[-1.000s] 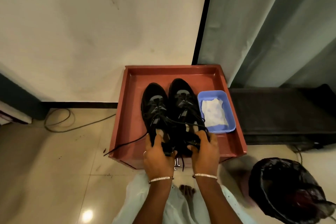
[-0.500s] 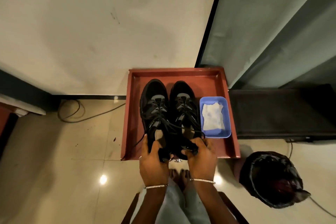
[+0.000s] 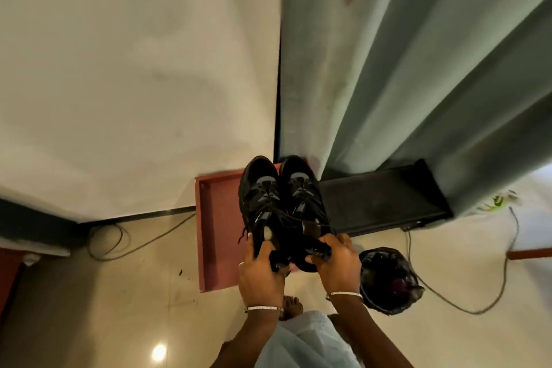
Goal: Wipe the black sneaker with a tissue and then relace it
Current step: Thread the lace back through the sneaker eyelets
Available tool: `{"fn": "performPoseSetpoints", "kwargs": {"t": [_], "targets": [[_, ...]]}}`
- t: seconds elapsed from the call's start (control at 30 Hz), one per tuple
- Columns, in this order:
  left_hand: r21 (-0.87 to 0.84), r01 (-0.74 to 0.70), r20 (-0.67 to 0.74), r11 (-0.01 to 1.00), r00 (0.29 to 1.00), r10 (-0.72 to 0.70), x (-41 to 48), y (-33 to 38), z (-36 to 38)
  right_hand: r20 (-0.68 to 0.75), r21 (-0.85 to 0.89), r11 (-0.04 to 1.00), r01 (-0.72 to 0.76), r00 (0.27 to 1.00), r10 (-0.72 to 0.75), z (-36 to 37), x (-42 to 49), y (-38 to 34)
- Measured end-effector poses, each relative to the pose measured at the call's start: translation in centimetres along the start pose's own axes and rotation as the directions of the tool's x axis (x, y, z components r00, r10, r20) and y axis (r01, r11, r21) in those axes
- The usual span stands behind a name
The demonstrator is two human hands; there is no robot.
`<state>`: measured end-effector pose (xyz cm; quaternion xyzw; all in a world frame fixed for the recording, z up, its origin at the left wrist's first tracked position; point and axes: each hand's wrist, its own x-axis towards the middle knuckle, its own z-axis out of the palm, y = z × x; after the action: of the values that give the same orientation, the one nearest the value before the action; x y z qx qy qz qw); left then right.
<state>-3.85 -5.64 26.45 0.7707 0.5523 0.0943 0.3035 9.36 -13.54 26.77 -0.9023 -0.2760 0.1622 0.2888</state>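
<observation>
Black sneaker on the left (image 3: 259, 197) and its twin on the right (image 3: 302, 188), both held up at lower centre of the frame over the red tray (image 3: 215, 233), toes toward the top. Left hand (image 3: 260, 273) gripping the left one's heel, thumb curled over the collar. Right hand (image 3: 339, 263) wrapped round the other heel. Laces (image 3: 288, 215) loose, straggling across both tongues. Tiny white lettering on each side panel, way too small to read, so can't tell the brand. Black-lined bin (image 3: 388, 278) at lower right.
</observation>
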Motion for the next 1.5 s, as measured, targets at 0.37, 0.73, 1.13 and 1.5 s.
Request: {"fn": "performPoseSetpoints", "kwargs": {"t": [0.37, 0.73, 1.13, 1.5], "targets": [[0.101, -0.160, 0.183, 0.982, 0.973, 0.139, -0.1, 12.7, 6.1, -0.144, -0.064, 0.986, -0.156, 0.979, 0.146, -8.9, 4.2, 8.3], [0.115, -0.130, 0.390, 0.985, 0.918, 0.076, 3.6, 21.3, 19.3, -0.078, -0.143, 0.968, -0.207, 0.977, 0.197, -10.7, 14.8, 20.5], [0.290, 0.072, 0.453, 0.954, 0.868, -0.203, 11.5, 19.6, 32.0, 0.091, -0.122, 0.982, -0.147, 0.983, 0.159, -1.5, 25.2, 30.1], [0.283, 0.075, 0.452, 0.956, 0.869, -0.202, 13.0, 16.4, 37.1, 0.068, -0.110, 0.974, -0.198, 0.976, 0.206, 4.8, 26.4, 35.3]]}}
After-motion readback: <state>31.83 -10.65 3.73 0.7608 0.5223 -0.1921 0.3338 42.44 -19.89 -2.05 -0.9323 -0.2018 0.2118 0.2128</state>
